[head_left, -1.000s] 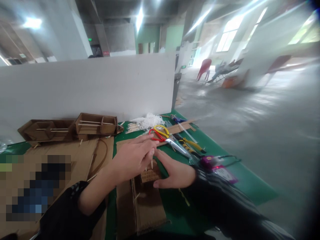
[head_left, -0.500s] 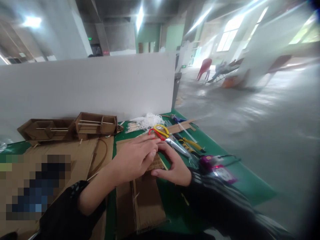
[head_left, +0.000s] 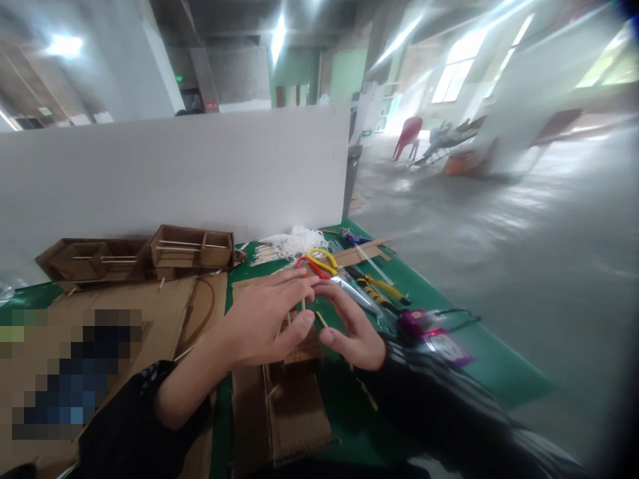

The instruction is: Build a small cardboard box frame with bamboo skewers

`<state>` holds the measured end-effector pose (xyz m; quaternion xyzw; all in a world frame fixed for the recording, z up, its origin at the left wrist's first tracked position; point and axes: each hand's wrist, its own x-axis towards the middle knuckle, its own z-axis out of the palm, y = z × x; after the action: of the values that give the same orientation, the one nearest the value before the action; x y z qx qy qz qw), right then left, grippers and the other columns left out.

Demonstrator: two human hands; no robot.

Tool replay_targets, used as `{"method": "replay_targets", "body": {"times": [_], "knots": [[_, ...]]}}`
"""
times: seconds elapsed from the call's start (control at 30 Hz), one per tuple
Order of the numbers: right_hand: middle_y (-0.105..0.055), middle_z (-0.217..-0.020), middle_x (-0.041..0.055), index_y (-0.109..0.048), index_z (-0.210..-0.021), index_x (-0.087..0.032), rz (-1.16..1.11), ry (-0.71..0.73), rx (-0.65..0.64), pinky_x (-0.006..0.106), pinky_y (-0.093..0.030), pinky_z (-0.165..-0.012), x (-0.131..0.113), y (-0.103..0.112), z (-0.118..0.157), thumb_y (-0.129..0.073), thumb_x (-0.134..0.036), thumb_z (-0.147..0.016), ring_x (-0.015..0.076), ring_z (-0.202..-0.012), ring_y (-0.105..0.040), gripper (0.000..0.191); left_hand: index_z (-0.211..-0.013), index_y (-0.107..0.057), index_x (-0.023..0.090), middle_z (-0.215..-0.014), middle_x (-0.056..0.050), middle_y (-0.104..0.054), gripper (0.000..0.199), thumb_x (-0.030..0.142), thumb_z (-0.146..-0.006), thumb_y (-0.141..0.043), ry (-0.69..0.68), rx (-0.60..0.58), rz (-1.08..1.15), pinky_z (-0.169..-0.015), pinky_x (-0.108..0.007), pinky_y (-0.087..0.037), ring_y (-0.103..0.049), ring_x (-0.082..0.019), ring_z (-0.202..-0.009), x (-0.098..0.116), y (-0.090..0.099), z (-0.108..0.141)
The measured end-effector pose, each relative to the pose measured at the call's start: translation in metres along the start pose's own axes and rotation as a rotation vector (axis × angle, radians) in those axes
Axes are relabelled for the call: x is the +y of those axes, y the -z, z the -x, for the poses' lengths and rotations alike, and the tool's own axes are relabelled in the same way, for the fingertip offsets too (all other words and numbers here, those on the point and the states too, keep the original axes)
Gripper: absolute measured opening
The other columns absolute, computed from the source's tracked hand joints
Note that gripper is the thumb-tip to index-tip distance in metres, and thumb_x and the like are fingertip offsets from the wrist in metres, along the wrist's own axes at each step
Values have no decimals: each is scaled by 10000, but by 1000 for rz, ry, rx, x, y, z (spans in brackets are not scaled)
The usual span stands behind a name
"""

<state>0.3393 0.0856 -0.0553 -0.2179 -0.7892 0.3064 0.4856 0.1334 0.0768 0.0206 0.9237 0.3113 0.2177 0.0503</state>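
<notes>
My left hand (head_left: 264, 319) reaches over a small cardboard piece (head_left: 302, 347), fingers extended and thumb apart; its fingertips meet those of my right hand. My right hand (head_left: 352, 326) curves at the right of that piece, thumb and fingers apart, with nothing seen between them. Thin sticks show between the two hands. Beneath lies a larger folded cardboard piece (head_left: 299, 412) on the green table (head_left: 349, 419). What the hidden fingertips touch cannot be made out.
Scissors (head_left: 349, 293) with red and yellow handles, yellow-black pliers (head_left: 387, 289) and a purple device (head_left: 414, 322) lie to the right. White string (head_left: 299, 241) sits behind. Cardboard boxes with sticks (head_left: 192, 247) stand at the left, before a white panel (head_left: 174, 179).
My right thumb has come away from the small cardboard piece, and the gap between my thumbs shows more of it and the sticks. My left thumb has dropped slightly.
</notes>
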Motion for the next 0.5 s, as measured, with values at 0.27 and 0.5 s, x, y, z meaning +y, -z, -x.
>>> {"method": "replay_targets", "body": {"times": [0.27,0.5], "knots": [[-574,-1271,159,-454,-1357,-164,215,-164,-487,484,-413,-1043,15,-1,2,-795,-415,-690,328,-1192,-545,790,-1079,-567,207,-1360,-77,-592,234,294,-931,-409,10,9,7,-1118,-421,-390,-437,-240,-1366,2,1,0],[-584,-1236,123,-484,-1278,-200,74,-121,-94,445,-439,-1026,2,-8,-4,-795,-424,-725,302,-1178,-551,673,-1053,-558,216,-1363,-79,-590,204,300,-932,-416,10,1,24,-1106,-438,-401,-439,-244,-1367,-1,1,0]]}}
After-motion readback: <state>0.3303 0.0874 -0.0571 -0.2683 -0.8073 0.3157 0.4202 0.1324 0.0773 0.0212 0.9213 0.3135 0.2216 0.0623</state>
